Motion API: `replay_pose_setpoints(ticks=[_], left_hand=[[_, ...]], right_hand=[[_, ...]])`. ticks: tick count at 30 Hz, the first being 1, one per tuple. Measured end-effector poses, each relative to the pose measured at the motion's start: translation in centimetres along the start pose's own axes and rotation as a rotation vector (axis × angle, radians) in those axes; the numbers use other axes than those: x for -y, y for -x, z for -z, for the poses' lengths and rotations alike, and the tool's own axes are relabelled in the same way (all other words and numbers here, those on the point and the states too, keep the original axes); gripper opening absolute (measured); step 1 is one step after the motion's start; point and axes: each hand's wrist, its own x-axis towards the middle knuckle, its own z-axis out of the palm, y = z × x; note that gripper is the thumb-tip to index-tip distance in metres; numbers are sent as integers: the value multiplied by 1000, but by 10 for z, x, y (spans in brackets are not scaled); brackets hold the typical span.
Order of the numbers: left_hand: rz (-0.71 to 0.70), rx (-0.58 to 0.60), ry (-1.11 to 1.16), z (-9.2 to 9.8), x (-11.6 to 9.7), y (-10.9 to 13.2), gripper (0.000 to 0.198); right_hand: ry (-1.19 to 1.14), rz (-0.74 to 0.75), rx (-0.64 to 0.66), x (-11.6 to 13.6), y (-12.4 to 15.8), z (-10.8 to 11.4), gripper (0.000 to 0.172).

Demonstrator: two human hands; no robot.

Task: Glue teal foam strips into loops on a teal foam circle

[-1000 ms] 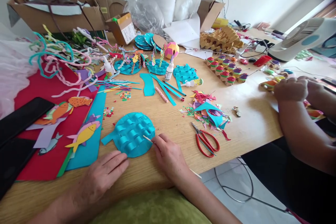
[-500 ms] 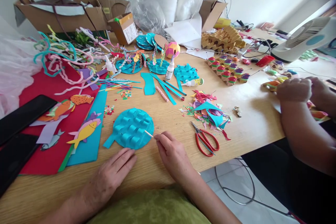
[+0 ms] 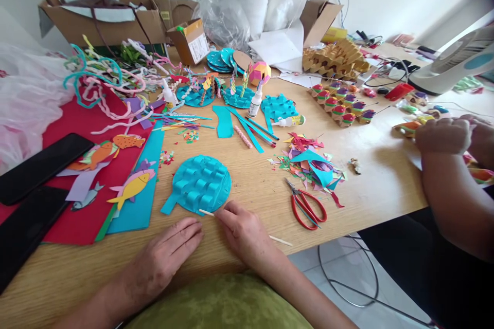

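Note:
On the wooden table lies a blue paper-covered disc (image 3: pixel 201 183) with raised curled paper loops and a strip sticking out at its lower left. My right hand (image 3: pixel 243 229) pinches a thin pale stick (image 3: pixel 207 213), its tip at the disc's lower edge; a pale end also shows beyond my wrist. My left hand (image 3: pixel 170 252) rests flat on the table just below the disc, fingers stretched out and holding nothing. Red-handled scissors (image 3: pixel 306 208) lie to the right, near a heap of coloured paper scraps (image 3: pixel 314 162).
Paper fish (image 3: pixel 131 185) and red card (image 3: pixel 77 123) are at left beside dark phone-like slabs (image 3: pixel 33 221). Behind stand a glue bottle (image 3: pixel 254 103), more blue discs (image 3: pixel 280 107) and a painted egg-carton piece (image 3: pixel 343 105). Another person's hands (image 3: pixel 443 136) work at right, near a fan (image 3: pixel 451 61).
The stick's tip has moved from the disc's right side down and left to its lower edge, with my right hand. The view has shifted slightly; my left hand stays flat.

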Motion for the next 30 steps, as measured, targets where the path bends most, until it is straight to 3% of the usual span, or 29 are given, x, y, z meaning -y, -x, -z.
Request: replay_pose_setpoints(ticks=[22,26,30], left_hand=[[21,-80,-233,-12,4,-10,41],[24,-72,-255,-14,4,-11,41],[49,-60,-243,-16,4,-8,41]], right_hand=[[96,-70,41,2,-5,-4,29],[-7,-24,1,0,-1,-2,32],[-146,7,-139,-4,4,5,28]])
